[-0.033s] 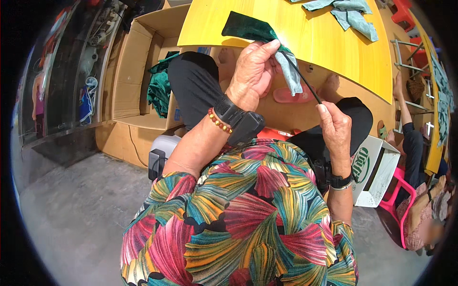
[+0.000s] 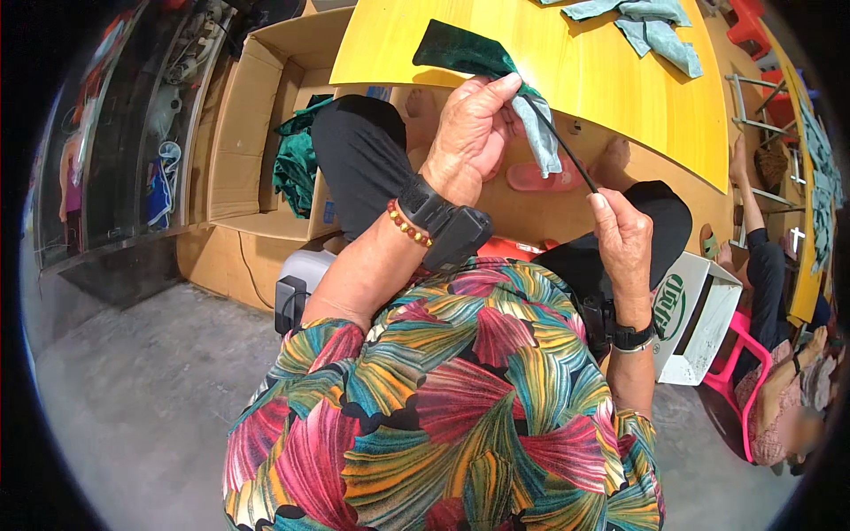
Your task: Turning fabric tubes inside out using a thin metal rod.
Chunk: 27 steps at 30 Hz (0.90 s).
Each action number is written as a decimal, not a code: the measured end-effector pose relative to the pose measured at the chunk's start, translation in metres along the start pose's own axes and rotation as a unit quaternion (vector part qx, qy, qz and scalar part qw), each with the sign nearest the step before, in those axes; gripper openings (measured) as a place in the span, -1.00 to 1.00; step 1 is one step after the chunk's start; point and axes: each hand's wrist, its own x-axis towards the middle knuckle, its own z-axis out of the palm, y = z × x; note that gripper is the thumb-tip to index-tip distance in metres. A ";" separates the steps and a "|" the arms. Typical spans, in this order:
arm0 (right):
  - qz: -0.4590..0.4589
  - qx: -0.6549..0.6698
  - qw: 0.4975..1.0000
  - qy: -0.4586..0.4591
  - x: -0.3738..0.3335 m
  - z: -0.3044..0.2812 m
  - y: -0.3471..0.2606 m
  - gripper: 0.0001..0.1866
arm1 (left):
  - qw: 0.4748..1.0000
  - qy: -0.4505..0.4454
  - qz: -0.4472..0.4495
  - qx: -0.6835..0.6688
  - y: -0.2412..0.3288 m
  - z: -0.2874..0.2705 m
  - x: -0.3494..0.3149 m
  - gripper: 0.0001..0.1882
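My left hand (image 2: 474,133) is raised in front of me, pinching a folded piece of dark green velvet fabric (image 2: 460,49) whose pale grey-green underside hangs down beside my fingers. A thin black stick (image 2: 562,146) runs slantwise from the fabric at my left fingertips down to my right hand (image 2: 620,234), which grips its lower end. Both hands are held above my lap, just short of the near edge of the yellow table (image 2: 575,71). A black band and a bead bracelet sit on my left wrist.
Pale teal fabric pieces (image 2: 651,22) lie on the table's far side. At my left, an open cardboard box (image 2: 235,133) holds green cloth (image 2: 297,164). A white box (image 2: 695,319), a pink chair (image 2: 735,354) and another seated person (image 2: 770,265) are to my right.
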 end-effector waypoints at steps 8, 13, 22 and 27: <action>0.026 0.035 0.999 -0.015 0.002 0.008 -0.001 -0.78 | 0.999 0.001 0.034 0.000 -0.005 -0.002 0.001 -0.85; 0.066 0.079 0.995 -0.016 0.004 0.015 -0.007 -0.79 | 0.998 0.044 0.051 0.010 -0.021 -0.007 0.004 -0.88; 0.091 0.130 0.985 -0.060 0.004 0.011 -0.003 -0.75 | 0.981 0.166 0.097 -0.040 -0.014 0.008 -0.005 -0.88; 0.090 0.123 0.985 -0.075 0.004 0.013 -0.005 -0.73 | 0.977 0.185 0.088 -0.053 -0.009 0.011 -0.011 -0.87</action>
